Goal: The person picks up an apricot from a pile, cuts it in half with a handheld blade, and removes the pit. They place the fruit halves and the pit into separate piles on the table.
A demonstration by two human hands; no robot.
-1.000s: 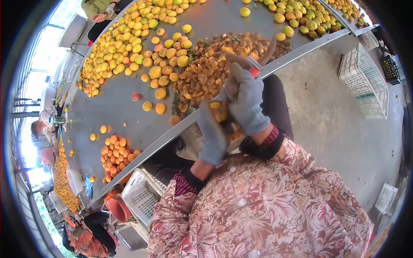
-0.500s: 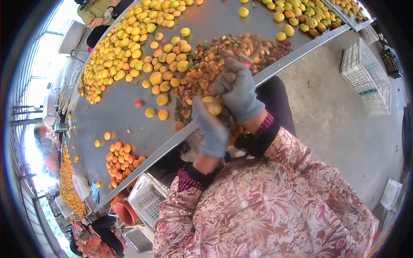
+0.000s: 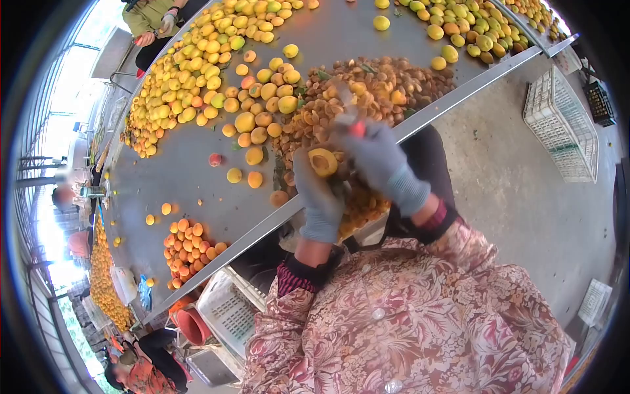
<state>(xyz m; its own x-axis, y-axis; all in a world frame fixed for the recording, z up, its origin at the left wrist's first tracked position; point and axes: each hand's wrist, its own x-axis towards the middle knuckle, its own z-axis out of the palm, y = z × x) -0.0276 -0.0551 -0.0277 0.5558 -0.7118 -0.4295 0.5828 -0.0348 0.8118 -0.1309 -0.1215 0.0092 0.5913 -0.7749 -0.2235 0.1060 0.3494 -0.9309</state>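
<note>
My left hand (image 3: 317, 197), in a grey glove, is closed around a cut apricot (image 3: 323, 162) whose hollow orange inside faces up. Just to its right, my gloved right hand (image 3: 380, 157) grips a small knife (image 3: 357, 129) by its red handle. The blade points up the table and is smeared by motion. Both hands are over the table's near metal edge. Beyond them lies a heap of brown apricot pits (image 3: 374, 85). Below and between my hands, orange apricot pieces (image 3: 361, 211) show, and their container is mostly hidden.
Whole apricots (image 3: 190, 72) cover the table's left side, with more (image 3: 469, 29) at upper right. A small orange pile (image 3: 189, 253) sits near the metal rim (image 3: 262, 217). White crates (image 3: 558, 125), (image 3: 230, 308) and a red bucket (image 3: 192, 325) stand around. Other people work at left.
My right hand has moved away from the left one, to the right and down, with the knife. The apricot in my left hand now shows its open, hollow inside.
</note>
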